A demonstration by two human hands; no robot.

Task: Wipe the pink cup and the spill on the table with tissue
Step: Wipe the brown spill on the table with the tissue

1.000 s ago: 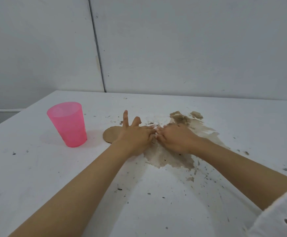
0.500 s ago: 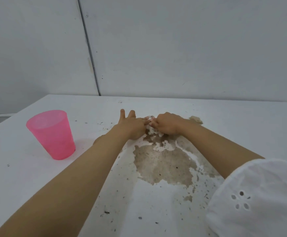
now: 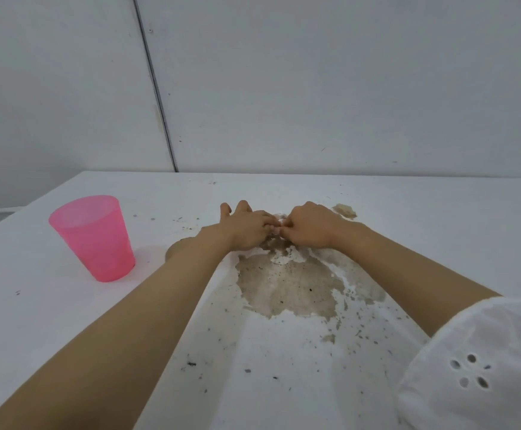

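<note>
Tissue (image 3: 279,224) pinched between both hands, left (image 3: 246,228) and right (image 3: 310,226), arms outstretched over spill (image 3: 290,287)

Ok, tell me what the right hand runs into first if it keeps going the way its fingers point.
The right hand points toward the left hand, fingertips nearly touching over a bit of white tissue. It would meet that tissue, then the left hand's fingers.

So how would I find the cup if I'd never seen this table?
Start at the white table and look to its left side, away from the brown spill in the middle. The pink cup stands upright there, left of the left hand. It is the only bright pink thing on the table.
</note>
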